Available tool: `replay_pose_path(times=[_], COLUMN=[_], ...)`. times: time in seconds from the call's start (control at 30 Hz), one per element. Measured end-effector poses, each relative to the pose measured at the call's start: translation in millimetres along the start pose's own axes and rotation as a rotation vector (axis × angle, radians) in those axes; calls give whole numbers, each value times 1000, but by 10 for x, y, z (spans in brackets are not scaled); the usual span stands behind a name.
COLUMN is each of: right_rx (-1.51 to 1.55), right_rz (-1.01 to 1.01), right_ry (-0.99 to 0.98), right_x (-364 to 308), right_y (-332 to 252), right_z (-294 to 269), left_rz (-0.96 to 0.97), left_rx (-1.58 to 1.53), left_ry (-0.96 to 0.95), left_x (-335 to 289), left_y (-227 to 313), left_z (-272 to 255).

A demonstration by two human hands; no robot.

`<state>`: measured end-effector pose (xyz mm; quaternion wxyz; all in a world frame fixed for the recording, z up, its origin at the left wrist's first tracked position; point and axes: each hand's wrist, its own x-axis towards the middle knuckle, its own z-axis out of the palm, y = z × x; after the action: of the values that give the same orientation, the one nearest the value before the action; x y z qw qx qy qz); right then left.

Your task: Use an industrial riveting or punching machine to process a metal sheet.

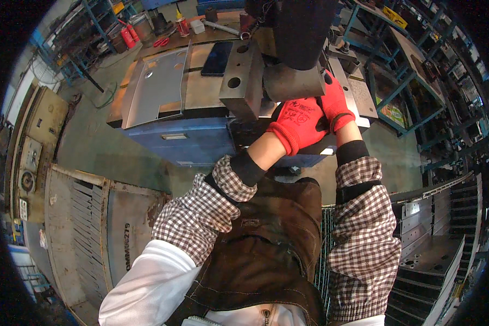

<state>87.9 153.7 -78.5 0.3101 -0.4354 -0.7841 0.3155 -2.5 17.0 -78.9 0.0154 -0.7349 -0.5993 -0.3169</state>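
Note:
Both my hands wear red work gloves with dark palms and are close together at a machine, in front of its dark cylindrical ram (pixel 304 35). My left hand (pixel 300 124) shows its back; its fingers are hidden under a curved steel block (pixel 293 81). Just right of it, my right hand (pixel 338 103) reaches up along the block's right side, most of its fingers out of sight. A bright metal edge (pixel 359 120) sticks out beside my right wrist. What either hand grips, if anything, is hidden. Left of the hands stands a rectangular steel block with round holes (pixel 243 84).
A bent sheet metal panel (pixel 153 89) and a dark flat phone-like slab (pixel 217 58) lie on the bench left of the machine. Behind are red-handled scissors (pixel 161 42) and a bottle (pixel 182 24). Metal bins (pixel 100 217) flank me; a blue rack (pixel 407 81) stands right.

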Motion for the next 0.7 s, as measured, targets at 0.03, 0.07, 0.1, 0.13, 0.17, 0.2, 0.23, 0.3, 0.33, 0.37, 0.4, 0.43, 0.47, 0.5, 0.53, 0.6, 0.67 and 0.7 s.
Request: replay_pose_path(times=[0.03, 0.07, 0.1, 0.13, 0.17, 0.2, 0.23, 0.3, 0.33, 0.37, 0.4, 0.43, 0.47, 0.5, 0.53, 0.6, 0.67, 0.7], right_rx=[-2, -5, 1, 7, 12, 31, 49, 150, 237, 322, 425, 209, -36, -249, -26, 422, 388, 343], right_rz=[2, 3, 0, -4, -7, -28, -48, -9, 48, 106, 62, -159, -387, -587, -471, -170, 160, 289], right_ry=[6, 12, 0, -10, -20, -29, -36, 15, 68, 122, 166, 193, 264, 380, 229, 26, -298, -430], right_x=[13, 23, 16, 6, -6, -5, -5, -49, -145, -216, -235, -398, -547, -698, -924, -1377, -1791, -1976], right_y=[24, 49, 18, -10, -39, -19, 3, -58, -190, -298, -211, -144, -98, -49, 131, 500, 1007, 1343], right_z=[4, -1, 17, 27, 36, 4, -42, -94, -98, -97, -285, -392, -435, -484, -481, -516, -464, -357], left_rz=[9, 19, 23, 26, 30, 41, 33, 9, 33, 59, 109, 84, 43, 0, -13, -26, -68, -83], left_rx=[11, 22, 38, 35, 31, 20, 24, 39, 21, 2, -35, -62, -81, -103, -64, -63, -69, -90], left_ry=[8, 15, 22, 38, 55, 73, 33, -49, -4, 42, 96, 72, 48, 25, 2, 22, -45, -79], left_x=[1, 3, -11, -22, -30, -11, 10, 27, 6, -11, 36, 40, 9, -32, -72, -141, -119, -73], left_y=[-6, -10, -30, -46, -59, -47, -30, -30, -46, -43, 59, 80, 74, 54, 6, -37, 9, 62], left_z=[10, 21, 23, 27, 31, 36, 42, 47, 32, 30, 22, 8, -43, -60, -32, -14, -29, -46])
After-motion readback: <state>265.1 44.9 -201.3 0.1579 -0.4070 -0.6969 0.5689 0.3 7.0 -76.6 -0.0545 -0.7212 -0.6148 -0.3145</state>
